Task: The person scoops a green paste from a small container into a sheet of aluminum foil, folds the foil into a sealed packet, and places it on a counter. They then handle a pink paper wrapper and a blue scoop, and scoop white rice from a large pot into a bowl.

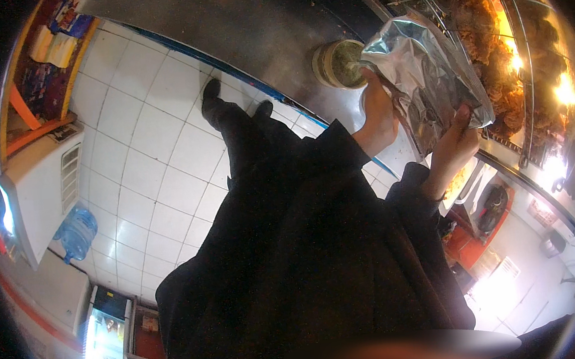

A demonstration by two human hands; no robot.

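Observation:
A crinkled silver foil bag is held between my two hands, tilted toward a round tub. My left hand grips the bag's near left side, thumb up against the foil. At the bag's lower right end, my right hand pinches it with thumb and fingers. Just left of the bag's upper end, the pale round tub stands on the metal counter, with greenish stuff inside. I cannot make out whether anything passes from bag to tub. The bag's contents are hidden.
A lit display case with wire racks and pieces of browned, crusty food borders the bag on the right. The steel counter runs along the top. White floor tiles, a blue water bottle and a lit fridge lie left.

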